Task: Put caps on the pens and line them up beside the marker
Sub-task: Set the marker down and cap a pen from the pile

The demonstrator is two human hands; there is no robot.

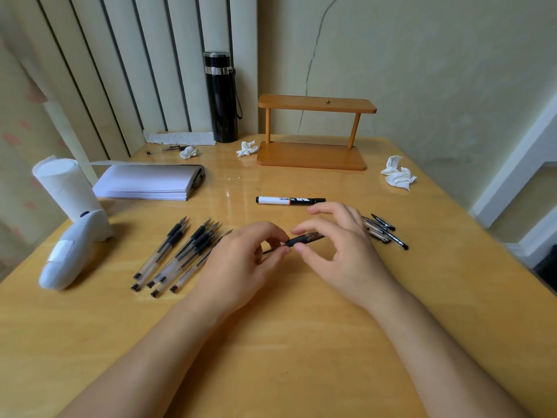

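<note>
Tabletop: left hand and right hand, each grip pinched on one pen, mid-table. Uncapped pens left; caps right; marker behind; crumpled tissues, wooden shelf beyond.

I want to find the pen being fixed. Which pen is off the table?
The pen pinched between the left hand and right hand. The other pens lie uncapped in a bunch on the table, left of the hands.
</note>
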